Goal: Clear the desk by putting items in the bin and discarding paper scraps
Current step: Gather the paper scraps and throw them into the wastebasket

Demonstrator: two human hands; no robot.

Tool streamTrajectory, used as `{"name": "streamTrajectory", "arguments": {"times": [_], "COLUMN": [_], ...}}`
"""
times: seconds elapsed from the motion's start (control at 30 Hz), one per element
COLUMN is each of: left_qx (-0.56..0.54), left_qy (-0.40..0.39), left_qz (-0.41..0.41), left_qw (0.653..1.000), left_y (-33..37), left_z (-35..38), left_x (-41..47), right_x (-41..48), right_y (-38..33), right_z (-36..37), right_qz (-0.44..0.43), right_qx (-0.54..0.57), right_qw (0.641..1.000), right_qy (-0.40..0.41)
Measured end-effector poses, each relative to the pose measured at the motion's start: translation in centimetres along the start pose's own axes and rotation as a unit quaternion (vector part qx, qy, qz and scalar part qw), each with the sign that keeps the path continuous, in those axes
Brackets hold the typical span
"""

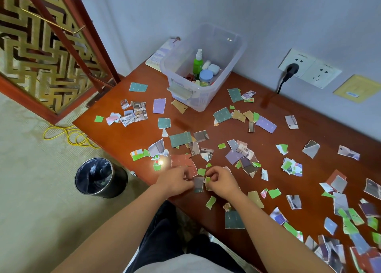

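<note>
Several torn paper scraps in green, teal, purple, grey and red lie scattered over the reddish wooden desk (268,111). My left hand (175,182) pinches a grey scrap (199,184) near the desk's front edge. Close beside it, my right hand (221,182) has curled fingers pinching a small green scrap (207,179). A clear plastic bin (233,66) stands at the back of the desk, holding a green spray bottle (198,63), a blue-lidded jar (206,76) and other small items. A black waste bin (99,177) with a dark liner stands on the floor, left of the desk.
A notepad (158,56) leans behind the clear bin. A black plug (289,71) sits in a wall socket, its cable dropping to the desk. A yellow cable (68,134) coils on the carpet. A wooden lattice screen (45,52) stands at far left.
</note>
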State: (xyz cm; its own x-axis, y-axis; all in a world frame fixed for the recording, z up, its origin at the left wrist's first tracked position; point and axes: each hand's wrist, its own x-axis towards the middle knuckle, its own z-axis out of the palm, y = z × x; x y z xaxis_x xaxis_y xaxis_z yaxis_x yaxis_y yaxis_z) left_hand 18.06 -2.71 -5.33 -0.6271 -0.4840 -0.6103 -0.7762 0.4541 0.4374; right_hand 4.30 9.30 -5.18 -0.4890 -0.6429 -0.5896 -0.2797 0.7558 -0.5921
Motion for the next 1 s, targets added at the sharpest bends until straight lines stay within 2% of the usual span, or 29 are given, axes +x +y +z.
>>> {"name": "streamTrajectory", "arguments": {"times": [0.1,0.2,0.27,0.3,0.37,0.47,0.53,0.63,0.7,0.83,1.0], "left_qx": [0.031,-0.004,-0.021,-0.022,-0.007,0.031,0.047,0.072,0.075,0.102,0.137], "left_qy": [0.011,0.061,0.076,0.082,0.092,0.099,0.088,0.078,0.087,0.1,0.085], "left_qz": [0.033,0.033,0.025,0.021,0.017,-0.002,-0.021,-0.032,-0.028,-0.017,0.001], "left_qw": [0.999,0.998,0.997,0.996,0.996,0.995,0.995,0.994,0.993,0.99,0.987], "left_y": [0.4,0.8,0.9,0.8,0.7,0.4,0.2,-0.3,-0.5,-0.4,-0.3], "left_z": [0.5,0.6,0.3,0.2,-0.1,-0.4,-0.5,-0.8,-0.8,-1.1,-1.3], "left_x": [0.3,0.4,0.5,0.5,0.6,0.8,1.0,1.3,1.4,1.5,2.1], "right_x": [-0.2,-0.6,-0.8,-0.8,-0.8,-0.5,-0.4,-0.3,-0.2,0.0,0.0], "right_y": [0.5,-0.2,-1.0,-1.2,-1.4,-1.4,-1.5,-1.6,-1.4,-1.6,-1.4], "right_z": [-0.5,-0.8,-1.0,-0.9,-0.4,0.8,1.3,2.0,2.3,2.4,2.1], "right_qz": [0.051,0.146,0.175,0.17,0.125,0.032,-0.001,-0.024,-0.03,-0.03,-0.018], "right_qx": [0.113,0.29,0.342,0.336,0.264,0.035,-0.104,-0.215,-0.241,-0.221,-0.124], "right_qw": [0.992,0.946,0.923,0.926,0.956,0.997,0.994,0.976,0.97,0.974,0.99], "right_qy": [0.014,0.013,0.0,-0.006,0.002,0.053,0.034,0.015,0.019,0.026,0.059]}}
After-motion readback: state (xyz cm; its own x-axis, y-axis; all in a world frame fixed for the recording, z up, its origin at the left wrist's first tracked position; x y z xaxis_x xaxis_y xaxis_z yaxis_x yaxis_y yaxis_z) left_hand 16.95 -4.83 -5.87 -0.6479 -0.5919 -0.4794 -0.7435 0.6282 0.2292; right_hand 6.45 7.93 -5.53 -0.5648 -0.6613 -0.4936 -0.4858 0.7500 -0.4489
